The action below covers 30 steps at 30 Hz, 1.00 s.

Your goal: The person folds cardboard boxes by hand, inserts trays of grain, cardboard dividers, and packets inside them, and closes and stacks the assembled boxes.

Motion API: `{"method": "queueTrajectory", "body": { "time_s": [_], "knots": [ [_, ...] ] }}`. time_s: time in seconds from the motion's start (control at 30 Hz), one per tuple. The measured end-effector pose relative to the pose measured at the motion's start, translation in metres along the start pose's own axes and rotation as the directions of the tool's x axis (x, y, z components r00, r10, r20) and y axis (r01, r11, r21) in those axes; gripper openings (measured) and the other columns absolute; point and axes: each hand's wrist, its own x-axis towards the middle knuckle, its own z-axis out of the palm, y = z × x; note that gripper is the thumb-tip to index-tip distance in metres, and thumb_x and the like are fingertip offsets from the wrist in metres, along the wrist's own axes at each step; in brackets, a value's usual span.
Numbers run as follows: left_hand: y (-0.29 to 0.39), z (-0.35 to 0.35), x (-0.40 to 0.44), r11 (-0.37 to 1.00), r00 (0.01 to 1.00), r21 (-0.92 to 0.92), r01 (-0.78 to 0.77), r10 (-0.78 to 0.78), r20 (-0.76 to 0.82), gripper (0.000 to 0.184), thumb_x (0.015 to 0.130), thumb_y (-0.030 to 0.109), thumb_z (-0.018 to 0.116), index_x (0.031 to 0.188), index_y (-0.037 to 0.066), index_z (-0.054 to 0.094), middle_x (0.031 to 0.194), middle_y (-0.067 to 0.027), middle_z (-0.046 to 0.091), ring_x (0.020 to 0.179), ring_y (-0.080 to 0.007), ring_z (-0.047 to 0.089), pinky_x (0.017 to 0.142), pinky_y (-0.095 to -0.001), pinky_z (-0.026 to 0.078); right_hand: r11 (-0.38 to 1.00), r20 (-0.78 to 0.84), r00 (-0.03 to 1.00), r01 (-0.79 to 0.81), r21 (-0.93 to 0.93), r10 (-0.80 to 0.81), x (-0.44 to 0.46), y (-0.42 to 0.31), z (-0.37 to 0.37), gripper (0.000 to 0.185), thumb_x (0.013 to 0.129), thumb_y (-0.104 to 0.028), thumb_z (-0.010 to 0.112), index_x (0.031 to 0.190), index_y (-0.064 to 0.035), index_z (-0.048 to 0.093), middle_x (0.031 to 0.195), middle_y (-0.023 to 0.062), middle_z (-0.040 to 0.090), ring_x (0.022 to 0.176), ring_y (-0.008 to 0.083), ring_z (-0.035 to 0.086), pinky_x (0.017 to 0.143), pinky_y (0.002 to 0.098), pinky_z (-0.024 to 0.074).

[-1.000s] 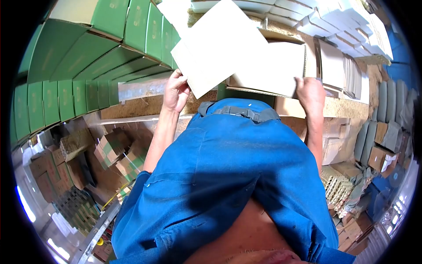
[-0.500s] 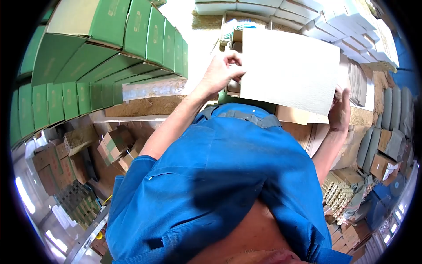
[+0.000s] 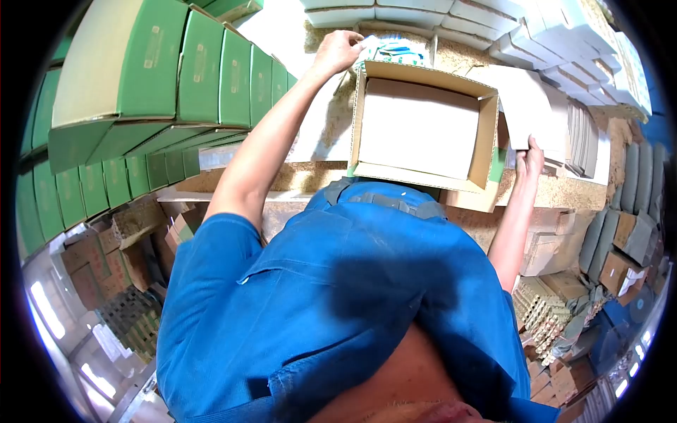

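Observation:
An open cardboard box (image 3: pixel 489 134) stands before my waist, with a white sheet (image 3: pixel 423 127) lying flat inside it. Beyond its far left corner, my left hand (image 3: pixel 338 53) has its fingers curled at the edge of a small pile of blue, green and white plastic packets (image 3: pixel 395 51). Its fingertips look pinched on a packet. On the other side, my right hand (image 3: pixel 529 156) grips the near edge of a white cardboard sheet (image 3: pixel 523 106), right of the box. Part of that sheet lies over other pale sheets.
Green boxes (image 3: pixel 201 67) are stacked in rows at the left. White boxes (image 3: pixel 476 15) line the back. A stack of grey-edged sheets (image 3: pixel 582 137) stands on the right of the table. Grey rolled bundles (image 3: pixel 635 173) lie farther right.
The white sheet held over the box now lies inside it. My left hand has moved forward and left to the plastic packets. My right hand has shifted slightly left, onto another white sheet.

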Motion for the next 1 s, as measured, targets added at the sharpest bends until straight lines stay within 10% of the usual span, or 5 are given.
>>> {"method": "queueTrajectory", "body": {
  "time_s": [0.2, 0.27, 0.37, 0.6, 1.0],
  "knots": [
    [-0.023, 0.057, 0.045, 0.981, 0.991, 0.177, 0.077, -0.094, 0.091, 0.044, 0.081, 0.040, 0.070, 0.103, 0.001, 0.070, 0.107, -0.0203, 0.067, 0.102, -0.0337, 0.064, 0.092, -0.0412, 0.050, 0.990, 0.072, 0.988, -0.140, 0.018, 0.138, 0.046, 0.028, -0.006, 0.027, 0.091, -0.007, 0.063, 0.113, 0.0074, 0.055, 0.101, 0.0162, 0.062, 0.085, 0.0209, 0.063, 0.056, 0.0282, 0.0524],
    [-0.026, 0.064, 0.050, 0.967, 0.983, 0.238, 0.087, -0.122, 0.139, 0.045, 0.078, 0.041, 0.075, 0.089, -0.002, 0.071, 0.099, -0.0210, 0.068, 0.097, -0.0350, 0.066, 0.085, -0.0427, 0.053, 0.968, -0.025, 0.997, -0.081, -0.236, 0.077, 0.021, 0.010, 0.009, 0.028, 0.087, -0.013, 0.070, 0.107, 0.0051, 0.060, 0.097, 0.0134, 0.064, 0.083, 0.0197, 0.064, 0.063, 0.0293, 0.0572],
    [-0.022, 0.064, 0.053, 0.955, 0.986, 0.292, 0.045, -0.090, 0.140, 0.044, 0.077, 0.039, 0.077, 0.087, -0.003, 0.071, 0.096, -0.0211, 0.069, 0.092, -0.0359, 0.067, 0.083, -0.0425, 0.054, 0.906, -0.042, 0.995, 0.064, -0.418, -0.090, 0.026, 0.003, -0.003, 0.021, 0.086, -0.015, 0.072, 0.097, -0.0006, 0.062, 0.077, 0.0056, 0.065, 0.058, 0.0153, 0.061, 0.048, 0.0221, 0.0490],
    [-0.040, 0.069, 0.056, 0.969, 0.992, 0.225, 0.107, -0.118, 0.035, 0.026, 0.076, 0.026, 0.073, 0.082, 0.001, 0.073, 0.087, -0.0214, 0.069, 0.086, -0.0359, 0.067, 0.083, -0.0410, 0.053, 0.924, -0.027, 0.995, 0.083, -0.373, -0.100, 0.030, 0.004, -0.004, 0.012, 0.086, -0.011, 0.071, 0.090, -0.0014, 0.064, 0.072, 0.0040, 0.062, 0.054, 0.0109, 0.057, 0.043, 0.0187, 0.0376],
    [-0.040, 0.051, 0.037, 0.948, 0.954, -0.102, 0.300, -0.298, 0.039, 0.023, 0.072, 0.025, 0.082, 0.080, 0.004, 0.076, 0.074, -0.0092, 0.071, 0.069, -0.0134, 0.065, 0.070, -0.0301, 0.052, 0.894, -0.153, 0.946, 0.208, -0.396, -0.287, 0.053, -0.019, -0.034, 0.044, 0.083, -0.006, 0.073, 0.123, 0.0073, 0.058, 0.102, 0.0142, 0.068, 0.073, 0.0156, 0.064, 0.058, 0.0254, 0.0532]
  ]
}}
